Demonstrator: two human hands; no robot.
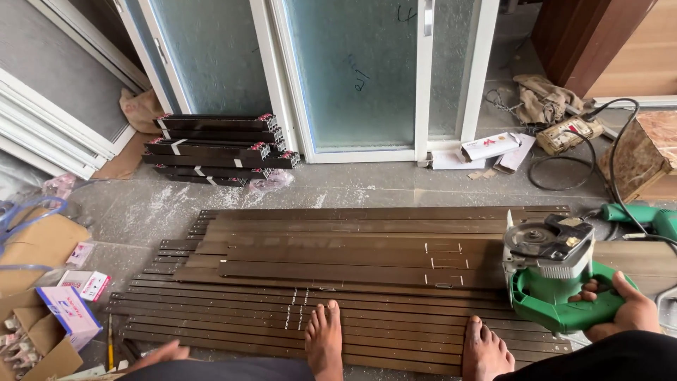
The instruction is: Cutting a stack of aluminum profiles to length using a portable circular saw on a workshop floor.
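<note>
A dusty grey concrete floor (395, 190) runs up to frosted glass door panels in white frames (356, 77) leaning along the back. At far left lie torn cardboard (39, 243) and small white-and-blue boxes (69, 310). The left hand (161, 353) rests low on the floor by the person's knee, fingers flat and spread, holding nothing, just beside the near-left ends of the dark brown metal profiles (338, 282). Behind, by the glass, a short stack of black profile offcuts (215, 148) sits apart from the rest. The long profiles lie side by side across the floor, and both bare feet (324, 339) stand on their near edge. To the right, the right hand (620, 310) is wrapped firmly round the handle of a green circular saw (557, 275), which sits on the right ends of the profiles with its blade guard facing left. Beyond it a black cable (606, 155) loops over the floor toward a second green power tool (645, 217) and a wooden block (645, 152).
</note>
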